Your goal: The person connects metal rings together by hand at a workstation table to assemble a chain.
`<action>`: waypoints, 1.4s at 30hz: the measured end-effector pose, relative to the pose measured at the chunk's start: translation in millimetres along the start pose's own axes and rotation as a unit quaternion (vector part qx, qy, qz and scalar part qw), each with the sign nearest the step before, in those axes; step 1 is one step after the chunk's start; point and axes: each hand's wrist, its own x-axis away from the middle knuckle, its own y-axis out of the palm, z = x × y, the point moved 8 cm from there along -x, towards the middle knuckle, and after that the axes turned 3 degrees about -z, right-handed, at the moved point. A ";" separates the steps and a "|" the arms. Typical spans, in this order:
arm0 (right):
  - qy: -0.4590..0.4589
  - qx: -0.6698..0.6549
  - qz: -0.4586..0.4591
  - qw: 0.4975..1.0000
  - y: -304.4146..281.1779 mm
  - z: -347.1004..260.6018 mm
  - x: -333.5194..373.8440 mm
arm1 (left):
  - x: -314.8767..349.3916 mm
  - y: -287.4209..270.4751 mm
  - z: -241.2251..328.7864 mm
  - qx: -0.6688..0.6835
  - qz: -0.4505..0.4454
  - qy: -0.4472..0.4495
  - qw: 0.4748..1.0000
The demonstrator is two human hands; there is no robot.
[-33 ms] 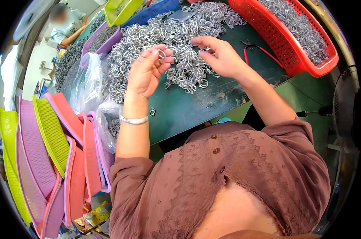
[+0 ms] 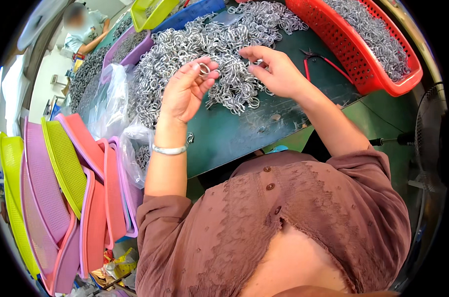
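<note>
My left hand (image 2: 187, 89), with a pale bangle (image 2: 170, 150) at its wrist, pinches a silvery metal ring (image 2: 203, 69) between thumb and fingers. To its right, my right hand (image 2: 276, 72) has thumb and forefinger curled toward each other around a small shiny metal piece (image 2: 257, 62), mostly hidden by the fingers. Both hands are held over the front part of a big heap of loose metal rings (image 2: 199, 42) on the green table (image 2: 224, 138). One loose ring piece (image 2: 190, 137) lies apart by my left wrist.
Red-handled pliers (image 2: 328, 64) lie beside a red perforated basket (image 2: 360, 79) full of rings. Blue (image 2: 190, 17), yellow-green (image 2: 150, 15) and purple (image 2: 140, 49) bins stand behind. Plastic bags (image 2: 110, 104) and stacked coloured baskets (image 2: 61, 183) fill the left. Another person (image 2: 86, 29) sits far left.
My left hand with the ring has shifted very slightly to the right. The right hand keeps nearly the same place and grip.
</note>
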 end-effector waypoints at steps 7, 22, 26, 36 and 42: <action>-0.054 -0.165 0.017 0.985 14.5 -29.2 9.2 | 29.6 22.9 -9.2 -0.074 0.073 0.080 0.991; -0.153 -0.150 0.059 0.975 22.5 -58.0 16.4 | 53.7 46.1 5.3 -0.208 0.069 0.235 0.947; -0.151 -0.165 0.054 0.973 25.1 -58.9 16.7 | 57.3 45.9 5.7 -0.245 0.074 0.269 0.929; -0.052 -0.347 -0.011 0.936 35.2 -47.3 14.8 | 56.1 51.8 0.4 -0.280 0.053 0.284 0.916; -0.068 -0.220 0.151 0.961 -64.9 -53.4 2.2 | 48.4 39.9 1.6 -0.507 0.042 0.235 0.828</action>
